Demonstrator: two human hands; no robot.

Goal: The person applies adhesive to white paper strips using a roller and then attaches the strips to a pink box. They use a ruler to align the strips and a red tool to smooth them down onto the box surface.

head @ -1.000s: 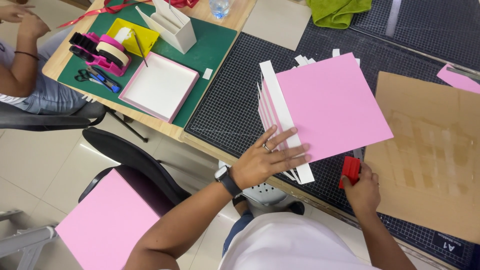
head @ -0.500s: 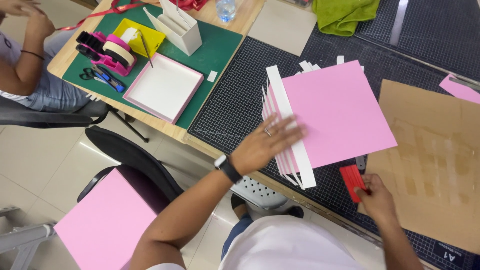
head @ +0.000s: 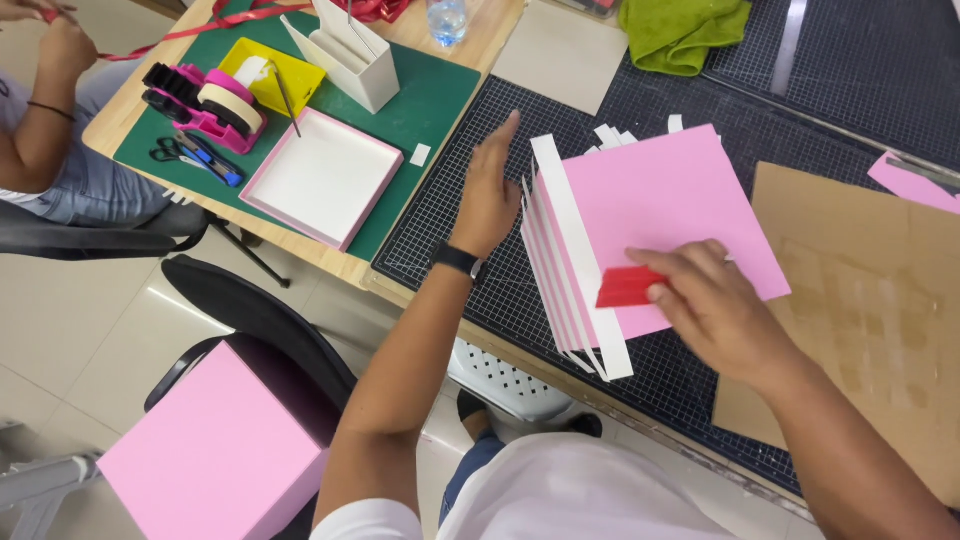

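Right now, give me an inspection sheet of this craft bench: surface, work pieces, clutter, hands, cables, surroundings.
Surface: black gridded cutting mat, beside a green mat on a wooden table.
Work pieces: pink sheet lying on white-edged pink sheets; brown cardboard to its side.
Clutter: shallow pink-rimmed box, pink tape dispenser, scissors, white holder, water bottle, green cloth, red ribbon.
Hands: left hand raised edge-on at the stack's side; right hand holds a red flat tool on the pink sheet.
Cables: nothing seen.
Surroundings: another person's arm; black chair; pink box; tiled floor.
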